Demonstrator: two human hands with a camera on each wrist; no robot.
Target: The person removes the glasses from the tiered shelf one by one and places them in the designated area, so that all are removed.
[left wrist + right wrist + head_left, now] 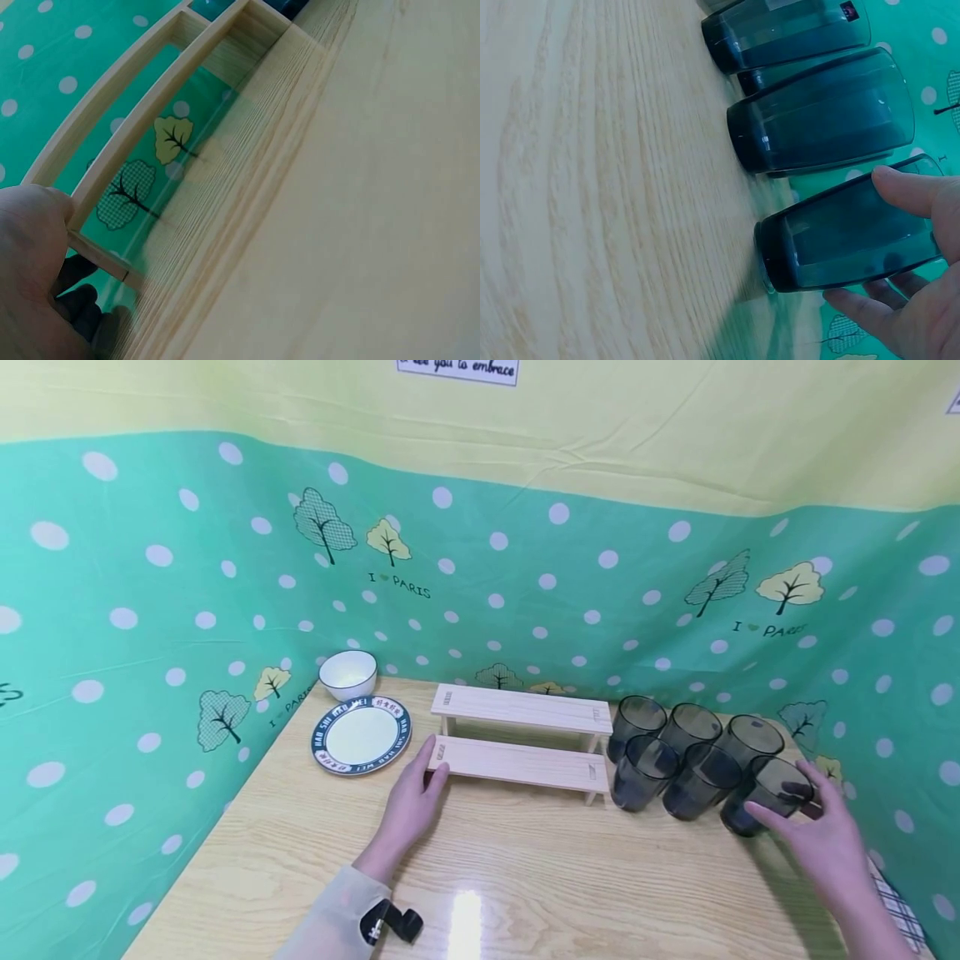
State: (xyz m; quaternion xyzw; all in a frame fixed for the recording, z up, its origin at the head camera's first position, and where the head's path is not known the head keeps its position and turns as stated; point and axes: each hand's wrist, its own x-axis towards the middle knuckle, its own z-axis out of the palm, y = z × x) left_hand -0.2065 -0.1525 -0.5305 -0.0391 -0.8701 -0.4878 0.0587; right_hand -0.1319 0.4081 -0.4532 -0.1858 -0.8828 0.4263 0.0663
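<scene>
At the left end of a two-tier wooden shelf rack (517, 762), my left hand (408, 802) grips the lower board, thumb along the front edge. In the left wrist view the fingers curl dark beneath the board's end (105, 255). My right hand (825, 835) holds a smoky dark drinking glass (761, 797), the front right one of a group. Its thumb lies on one side and its fingers on the other, near the rim, as the right wrist view shows. That glass (847, 236) stands slightly apart from the neighbouring glass (821, 112).
Several more dark glasses (705, 777) stand in two rows right of the rack. Left of it lies a blue-rimmed plate (362, 735), with a white bowl (348, 672) behind. A green dotted cloth (525, 568) hangs behind the wooden table (555, 877).
</scene>
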